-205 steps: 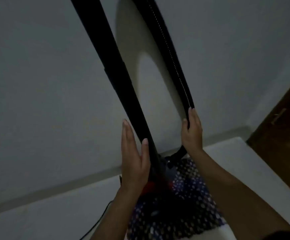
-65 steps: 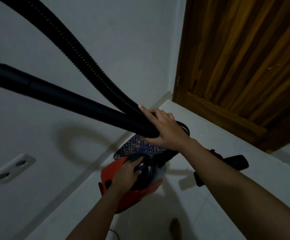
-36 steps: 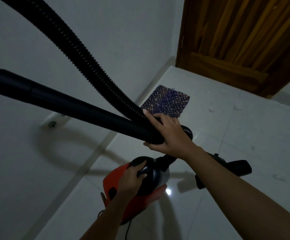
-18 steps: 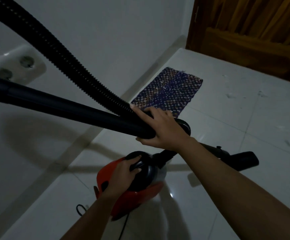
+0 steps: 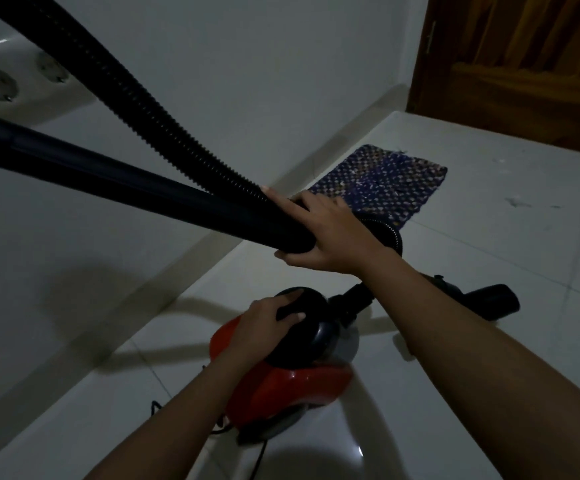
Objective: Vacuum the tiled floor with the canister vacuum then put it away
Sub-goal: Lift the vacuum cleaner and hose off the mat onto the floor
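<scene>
Canister (image 5: pixel 281 382) now clear of mat (image 5: pixel 382 181); left hand (image 5: pixel 264 323) fingers clench its handle (image 5: pixel 311 327), right hand (image 5: pixel 330 233) clasps wand (image 5: pixel 125 181) and hose (image 5: pixel 136 98); stowing likely underway.

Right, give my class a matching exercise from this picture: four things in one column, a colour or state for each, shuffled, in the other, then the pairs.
Column one
1. canister vacuum
2. mat
3. door
4. right hand

Column two
A. brown wood
B. gripping the black tube
C. red body, black top
D. blue patterned, lying on the floor

Pairs: 1-C, 2-D, 3-A, 4-B
</scene>
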A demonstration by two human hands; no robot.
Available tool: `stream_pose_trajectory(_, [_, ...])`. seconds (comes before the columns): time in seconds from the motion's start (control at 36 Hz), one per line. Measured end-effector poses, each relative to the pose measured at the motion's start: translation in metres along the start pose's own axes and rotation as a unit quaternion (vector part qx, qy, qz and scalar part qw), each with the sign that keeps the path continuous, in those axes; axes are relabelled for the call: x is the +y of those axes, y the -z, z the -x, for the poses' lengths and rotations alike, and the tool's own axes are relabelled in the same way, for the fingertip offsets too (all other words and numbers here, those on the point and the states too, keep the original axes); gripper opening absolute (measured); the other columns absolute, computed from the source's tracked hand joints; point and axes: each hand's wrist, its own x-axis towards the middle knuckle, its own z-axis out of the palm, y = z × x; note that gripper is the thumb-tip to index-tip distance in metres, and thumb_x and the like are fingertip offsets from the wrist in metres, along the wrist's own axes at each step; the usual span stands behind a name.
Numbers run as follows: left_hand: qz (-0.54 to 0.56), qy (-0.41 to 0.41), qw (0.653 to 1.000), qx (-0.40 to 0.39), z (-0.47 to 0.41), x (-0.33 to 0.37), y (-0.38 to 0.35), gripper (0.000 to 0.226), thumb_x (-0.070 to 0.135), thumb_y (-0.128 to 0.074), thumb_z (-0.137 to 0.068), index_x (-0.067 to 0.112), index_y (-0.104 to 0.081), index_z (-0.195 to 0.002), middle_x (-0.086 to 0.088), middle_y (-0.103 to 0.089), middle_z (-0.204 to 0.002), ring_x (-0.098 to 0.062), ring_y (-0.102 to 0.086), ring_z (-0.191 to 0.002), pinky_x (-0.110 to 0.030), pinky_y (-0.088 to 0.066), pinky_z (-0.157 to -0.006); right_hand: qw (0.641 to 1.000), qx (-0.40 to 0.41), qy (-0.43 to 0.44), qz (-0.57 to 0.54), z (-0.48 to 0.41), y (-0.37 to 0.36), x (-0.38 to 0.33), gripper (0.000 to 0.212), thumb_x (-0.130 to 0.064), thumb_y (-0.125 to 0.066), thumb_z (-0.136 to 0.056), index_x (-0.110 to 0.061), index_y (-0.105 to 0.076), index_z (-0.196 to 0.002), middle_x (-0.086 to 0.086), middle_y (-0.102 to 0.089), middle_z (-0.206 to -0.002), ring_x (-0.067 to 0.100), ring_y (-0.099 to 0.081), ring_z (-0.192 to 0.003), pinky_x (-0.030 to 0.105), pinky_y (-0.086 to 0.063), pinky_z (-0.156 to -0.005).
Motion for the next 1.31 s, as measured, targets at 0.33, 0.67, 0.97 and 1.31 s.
stream_pose_trajectory(0.33, [0.038,-0.009,0.997,0.062,0.014,-0.002,-0.012,0.03,0.032,-0.06,-0.089,0.018,-0.066,-0.114,0.001,-0.065,-0.095,-0.016,-0.062,-0.094,-0.028,-0.048,-0.083,1.0,0.027,-0.002,0.008,0.0,-0.019,-0.007,0.086,-0.062,-0.046,-0.078,-0.029,-0.02,-0.152,0.005,-0.057,-0.106,0.024,-0.057,-0.092,0.042,-0.042,-0.079])
stream_pose_trajectory(0.67, [0.024,-0.032,0.996,0.083,0.025,-0.023,-0.023,0.038,0.045,-0.045,-0.093,0.031,-0.055,-0.127,0.0,-0.059,-0.105,-0.019,-0.057,-0.105,-0.037,-0.042,-0.095,0.999,0.032,0.006,0.011,0.004,-0.03,-0.028,0.086,-0.062,-0.049,-0.076,-0.03,-0.021,-0.151,0.005,-0.059,-0.104,0.025,-0.058,-0.093,0.041,-0.042,-0.078])
stream_pose_trajectory(0.97, [0.268,0.21,0.888,0.308,0.078,-0.098,-0.051,0.047,0.046,-0.038,-0.095,0.016,-0.052,-0.13,-0.007,-0.053,-0.13,-0.021,-0.052,-0.118,-0.039,-0.045,-0.1,0.998,0.027,0.054,0.03,0.007,-0.042,-0.048,0.082,-0.062,-0.047,-0.076,-0.034,-0.016,-0.147,0.007,-0.061,-0.105,0.026,-0.059,-0.09,0.036,-0.036,-0.074])
stream_pose_trajectory(1.31, [0.364,0.206,0.867,0.273,0.074,-0.114,-0.068,0.065,0.063,-0.044,-0.085,0.035,-0.031,-0.142,0.0,-0.034,-0.148,-0.022,-0.04,-0.132,-0.053,-0.04,-0.106,0.999,0.021,0.043,0.021,0.002,-0.051,-0.044,0.085,-0.063,-0.048,-0.076,-0.033,-0.017,-0.149,0.007,-0.061,-0.104,0.027,-0.06,-0.09,0.04,-0.043,-0.076])
